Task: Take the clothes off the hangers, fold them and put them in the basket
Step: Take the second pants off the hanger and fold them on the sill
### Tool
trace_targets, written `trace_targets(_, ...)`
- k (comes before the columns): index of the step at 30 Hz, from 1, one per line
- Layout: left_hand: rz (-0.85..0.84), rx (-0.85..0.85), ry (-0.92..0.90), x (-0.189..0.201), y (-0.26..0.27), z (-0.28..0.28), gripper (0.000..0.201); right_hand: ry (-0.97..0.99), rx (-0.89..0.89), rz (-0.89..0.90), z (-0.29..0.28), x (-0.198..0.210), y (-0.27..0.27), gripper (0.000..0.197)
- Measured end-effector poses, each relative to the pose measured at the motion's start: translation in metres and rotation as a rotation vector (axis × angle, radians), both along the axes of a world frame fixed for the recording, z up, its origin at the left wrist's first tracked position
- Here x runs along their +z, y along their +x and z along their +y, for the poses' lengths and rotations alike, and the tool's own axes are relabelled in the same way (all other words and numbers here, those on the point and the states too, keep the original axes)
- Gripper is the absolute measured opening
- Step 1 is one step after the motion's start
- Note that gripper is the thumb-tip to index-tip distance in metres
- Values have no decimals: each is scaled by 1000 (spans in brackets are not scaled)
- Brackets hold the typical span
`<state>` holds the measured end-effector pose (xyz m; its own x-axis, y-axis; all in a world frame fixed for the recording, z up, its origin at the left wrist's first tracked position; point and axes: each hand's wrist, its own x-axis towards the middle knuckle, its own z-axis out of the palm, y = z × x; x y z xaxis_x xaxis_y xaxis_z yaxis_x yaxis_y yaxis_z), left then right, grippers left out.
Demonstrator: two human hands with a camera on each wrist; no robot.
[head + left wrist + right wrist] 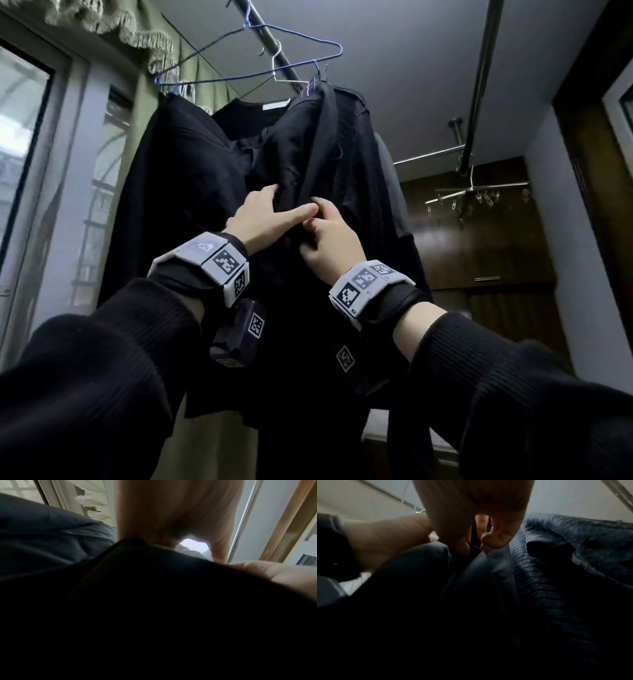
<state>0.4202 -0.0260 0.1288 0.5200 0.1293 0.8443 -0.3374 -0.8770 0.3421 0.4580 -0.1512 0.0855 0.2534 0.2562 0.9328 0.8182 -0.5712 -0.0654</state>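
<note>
At the centre of the head view the left hand (262, 219) and the right hand (329, 240) are brought together on the front edge of a black jacket (308, 164); the left fingers are tucked behind the cloth with the thumb laid across it, while the right is pinched on the edge, as is seen in the right wrist view. The jacket is hung from a hanger (315, 80) on a rail (274, 51) at upper centre, beside a black shirt (181, 164). The cloth is judged soft, light and limp; it is best taken at the shoulders. An empty blue hanger (246, 58) is hung above. No basket is seen.
</note>
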Motion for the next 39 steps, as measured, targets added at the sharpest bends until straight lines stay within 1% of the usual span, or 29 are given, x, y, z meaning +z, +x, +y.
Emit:
trace_targets(1,-43,-75,-28,4,-2,-1,97,-31,21,-35,0,3,1,24)
trace_targets(2,-85,-116,-42,9,-4,-1,80,-56,45,-67,-1,6,1,19)
trace_targets(4,-145,-72,9,16,-10,-1,50,-53,120,-72,-3,15,0,15)
trace_targets(5,-173,-37,56,18,-12,0,42,1,177,-40,-4,21,-1,16)
trace_targets(6,-191,-9,94,19,-12,2,38,91,244,0,-7,28,-3,17)
trace_targets(7,-199,12,126,19,-13,4,37,196,299,24,-9,37,-4,16)
trace_targets(8,-205,44,159,19,-12,6,37,288,316,15,-12,47,-5,14)
trace_targets(9,-215,90,195,18,-9,10,37,344,286,-16,-16,56,-5,13)
trace_targets(11,-231,213,260,17,-4,23,38,379,189,-85,-19,77,-7,12)
trace_targets(13,-247,309,286,14,-1,32,36,371,99,-129,-19,95,-6,18)
trace_targets(14,-268,326,294,12,1,35,34,365,63,-137,-19,104,-6,23)
trace_targets(16,-310,333,303,9,2,40,30,364,10,-131,-16,117,-5,28)
trace_targets(19,-328,345,345,6,5,45,27,352,-16,-89,-9,129,-5,31)
trace_targets(24,-315,326,403,10,9,46,28,357,39,-16,7,152,-10,40)
trace_targets(27,-330,300,388,10,14,49,29,363,3,22,16,173,-14,46)
trace_targets(29,-328,286,390,12,15,51,34,377,-1,45,18,187,-12,43)
trace_targets(30,-311,273,388,13,15,53,42,378,2,57,19,192,-10,39)
trace_targets(32,-293,249,384,16,15,53,68,380,1,64,20,201,-3,36)
trace_targets(33,-282,251,385,20,15,53,77,381,1,60,19,205,2,35)
trace_targets(35,-242,274,359,28,18,53,92,376,18,28,18,206,15,33)
trace_targets(38,-165,275,315,46,18,44,123,368,84,-63,13,203,37,38)
trace_targets(39,-170,240,267,53,17,41,126,359,93,-108,12,202,44,41)
